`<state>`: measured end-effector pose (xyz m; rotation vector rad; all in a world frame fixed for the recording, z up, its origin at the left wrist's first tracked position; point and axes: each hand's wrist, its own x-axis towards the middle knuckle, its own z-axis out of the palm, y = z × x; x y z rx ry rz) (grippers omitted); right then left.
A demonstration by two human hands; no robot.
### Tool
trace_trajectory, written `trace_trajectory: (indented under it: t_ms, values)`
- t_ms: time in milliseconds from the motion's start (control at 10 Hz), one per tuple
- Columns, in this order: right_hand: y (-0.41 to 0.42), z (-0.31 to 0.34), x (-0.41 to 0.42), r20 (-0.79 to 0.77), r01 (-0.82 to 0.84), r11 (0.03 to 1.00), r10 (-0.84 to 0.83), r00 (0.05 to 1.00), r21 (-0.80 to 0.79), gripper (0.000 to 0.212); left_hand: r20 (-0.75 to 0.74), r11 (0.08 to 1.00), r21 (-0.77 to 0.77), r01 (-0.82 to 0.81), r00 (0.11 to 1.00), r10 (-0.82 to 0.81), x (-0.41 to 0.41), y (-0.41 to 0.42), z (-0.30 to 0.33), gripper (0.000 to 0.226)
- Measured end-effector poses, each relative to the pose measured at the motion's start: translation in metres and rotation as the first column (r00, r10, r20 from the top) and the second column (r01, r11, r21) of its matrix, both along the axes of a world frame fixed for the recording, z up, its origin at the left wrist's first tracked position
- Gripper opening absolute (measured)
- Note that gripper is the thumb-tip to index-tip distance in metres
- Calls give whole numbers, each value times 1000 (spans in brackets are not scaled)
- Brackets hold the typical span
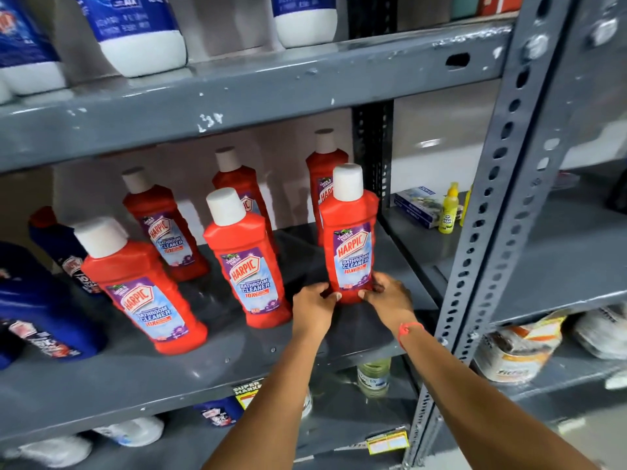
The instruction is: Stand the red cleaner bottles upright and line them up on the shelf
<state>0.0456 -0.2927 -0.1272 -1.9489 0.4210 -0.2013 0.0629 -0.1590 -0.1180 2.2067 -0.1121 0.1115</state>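
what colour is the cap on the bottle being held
White, on the red bottle held by both hands; clearest in the head view.

Six red cleaner bottles (353,239) stand on the shelf (237,364): one between the two hands (314,308), five behind and left of them. Two dark blue bottles (44,300) lie far left. One yellow bottle (448,208) stands beyond, right.

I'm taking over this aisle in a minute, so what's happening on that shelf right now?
A person is tidying the red cleaner bottles on the grey shelf. Both hands, left hand and right hand, hold the base of the front right bottle, which stands upright. Five more red bottles stand to its left and behind it, in two loose rows. Dark blue bottles sit at the far left.
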Motion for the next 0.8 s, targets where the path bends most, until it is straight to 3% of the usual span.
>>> trace_trajectory:
  t_ms: [500, 600, 800]
  values:
    - [5, -1, -12, 0, 31, 995, -31, 1000, 95, 26, -80, 999, 32, 10, 997, -7, -16, 3, 4, 32]
    - [11, 0, -30, 68, 103, 992, -108, 992, 68, 16, -68, 995, 94, 46, 997, -40, -31, 12, 9, 34]
    - [44, -7, -76, 158, 114, 990, -100, 982, -85, 14, 109, 877, 465, 120, 975, -191, -65, 42, 10, 45]
